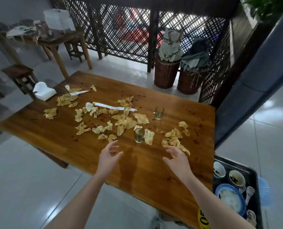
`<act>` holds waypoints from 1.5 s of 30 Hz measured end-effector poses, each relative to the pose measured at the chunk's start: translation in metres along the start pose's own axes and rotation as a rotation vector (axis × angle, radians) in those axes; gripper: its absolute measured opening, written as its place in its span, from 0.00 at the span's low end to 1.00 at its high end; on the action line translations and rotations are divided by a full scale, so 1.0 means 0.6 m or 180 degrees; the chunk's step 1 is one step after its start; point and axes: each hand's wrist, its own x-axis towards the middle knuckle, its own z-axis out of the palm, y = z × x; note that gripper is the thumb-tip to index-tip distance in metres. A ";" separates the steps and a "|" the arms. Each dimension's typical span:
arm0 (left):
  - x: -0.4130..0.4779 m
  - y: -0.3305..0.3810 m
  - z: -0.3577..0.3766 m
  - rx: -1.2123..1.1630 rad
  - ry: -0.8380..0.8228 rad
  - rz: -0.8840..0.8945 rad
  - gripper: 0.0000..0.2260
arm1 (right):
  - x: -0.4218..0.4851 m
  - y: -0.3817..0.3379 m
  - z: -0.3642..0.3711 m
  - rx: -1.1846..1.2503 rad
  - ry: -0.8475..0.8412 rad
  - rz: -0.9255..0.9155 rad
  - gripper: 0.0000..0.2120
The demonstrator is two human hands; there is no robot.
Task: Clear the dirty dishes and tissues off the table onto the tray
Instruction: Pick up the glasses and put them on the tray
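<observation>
Soiled tissues [124,123] across wooden table [55,139]

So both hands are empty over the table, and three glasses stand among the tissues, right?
Not three: the head view shows two glasses among the tissues, a near glass and a far glass. The left hand and right hand are indeed empty over the table.

Two bare forearms [81,200] enter from the bottom of the frame, slim and uncovered from the frame edge to the left hand [110,156] and the right hand [177,157]. At the lower right, beside the right forearm, is a yellow patch [203,219] with black letters; whether it is clothing is unclear.
</observation>
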 end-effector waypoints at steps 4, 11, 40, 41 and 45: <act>0.043 -0.012 -0.006 0.0043 -0.0055 -0.0073 0.24 | 0.052 -0.010 0.030 -0.0051 0.0007 0.0038 0.24; 0.148 -0.009 -0.001 0.0160 -0.0176 -0.0088 0.24 | 0.160 -0.041 0.080 0.0092 -0.0172 0.0028 0.28; 0.503 0.058 0.193 0.0220 -0.1970 0.0313 0.22 | 0.306 -0.040 0.094 0.0232 0.0979 0.1020 0.26; 0.509 0.062 0.211 0.0267 -0.2035 0.0317 0.22 | 0.304 -0.034 0.084 0.0239 0.1074 0.1087 0.26; 0.528 0.075 0.282 0.0398 -0.2219 0.0412 0.24 | 0.292 -0.001 0.051 0.0287 0.1297 0.1317 0.28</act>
